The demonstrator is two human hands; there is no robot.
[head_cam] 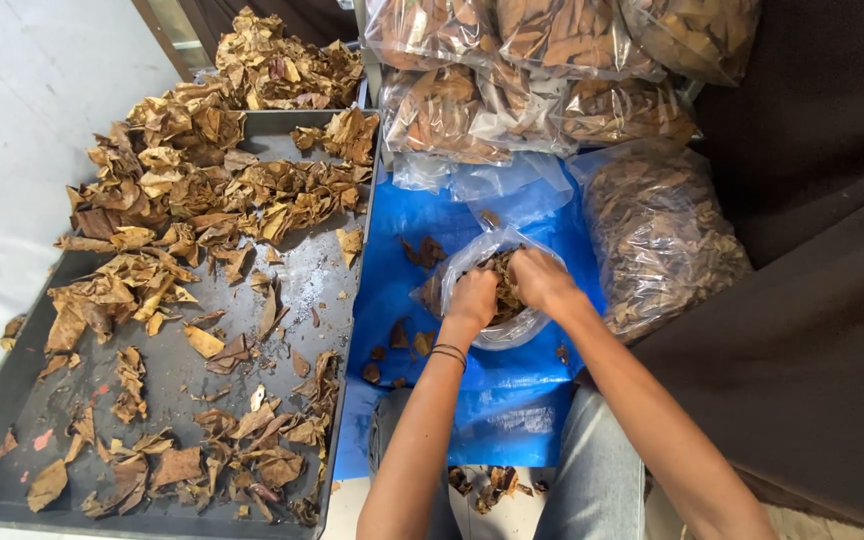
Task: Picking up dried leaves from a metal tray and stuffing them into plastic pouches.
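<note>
Dry brown leaves [182,210] heaped across the dark metal tray [12,390], thickest at its far edge; right of it, on the blue sheet [422,215], left hand [473,297] and right hand [540,277] both closed, pressing leaves into the clear plastic bag [452,270]; filled bags [652,230] beside

Blue sheet [402,240] bears leaf bags [652,235]; tray [307,290] alongside.

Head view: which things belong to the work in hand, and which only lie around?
In hand:
left hand
right hand
open clear bag
dry leaves in it

Lying around:
dark tray
loose leaves on it
filled bags
blue sheet
</note>
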